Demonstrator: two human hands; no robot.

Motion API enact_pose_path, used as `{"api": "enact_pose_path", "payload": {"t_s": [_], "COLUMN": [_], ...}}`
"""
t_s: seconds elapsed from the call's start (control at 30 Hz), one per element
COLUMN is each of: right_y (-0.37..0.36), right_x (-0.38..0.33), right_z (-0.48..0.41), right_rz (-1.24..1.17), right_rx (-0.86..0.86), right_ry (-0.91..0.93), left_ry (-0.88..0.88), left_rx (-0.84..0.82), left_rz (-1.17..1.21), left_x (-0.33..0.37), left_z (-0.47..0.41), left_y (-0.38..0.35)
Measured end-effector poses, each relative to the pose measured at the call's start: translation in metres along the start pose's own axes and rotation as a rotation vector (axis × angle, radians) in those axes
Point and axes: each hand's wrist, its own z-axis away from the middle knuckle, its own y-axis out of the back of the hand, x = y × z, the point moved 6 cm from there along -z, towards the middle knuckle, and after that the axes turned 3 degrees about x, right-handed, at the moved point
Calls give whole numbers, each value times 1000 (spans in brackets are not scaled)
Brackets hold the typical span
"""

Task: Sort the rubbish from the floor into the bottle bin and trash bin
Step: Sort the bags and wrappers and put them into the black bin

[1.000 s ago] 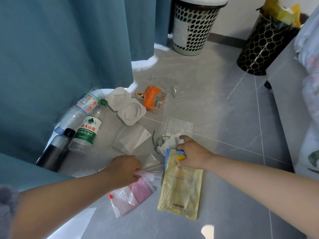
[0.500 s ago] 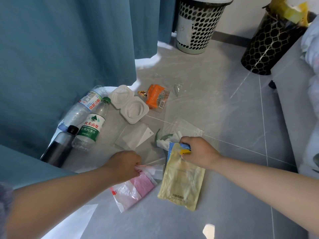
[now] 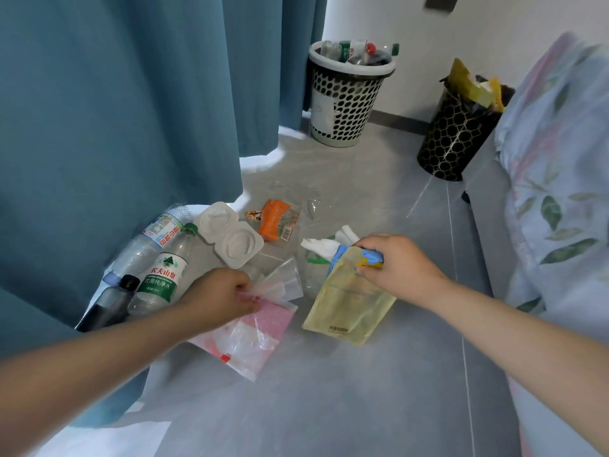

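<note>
Bottle bin [image 3: 346, 103] and trash bin [image 3: 451, 140] partly filled; left hand [image 3: 217, 298] grip holds pink bag [image 3: 263, 328], right hand [image 3: 398, 265] grip holds yellow pouch [image 3: 349, 308]; bottles [image 3: 161, 275] lie unsorted

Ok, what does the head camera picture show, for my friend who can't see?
A person's left hand pinches plastic bags and the right hand grips a yellow pouch. Three bottles lie by a blue curtain; a bottle bin and trash bin stand behind.

Both bare arms reach forward and down.
The left hand [image 3: 218, 297] pinches a pink bag [image 3: 265, 328]; the right hand [image 3: 395, 262] grips a yellow pouch [image 3: 349, 306], fingers curled.
</note>
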Motion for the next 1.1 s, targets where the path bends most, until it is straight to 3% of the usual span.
{"api": "enact_pose_path", "payload": {"t_s": [0.27, 0.5, 0.83, 1.1], "right_y": [74, 180, 390, 589], "right_x": [-13, -61, -169, -264], "right_z": [-3, -22, 22, 82], "right_rz": [24, 3, -34, -138], "right_rx": [32, 35, 57, 291], "right_ry": [-12, -107, -268, -408], "left_ry": [-25, 141, 230, 146], "left_rx": [166, 162, 105, 180], "left_rz": [143, 192, 221, 183], "left_x": [59, 120, 269, 413], "left_z": [-35, -25, 55, 130], "left_y": [88, 185, 372, 532]}}
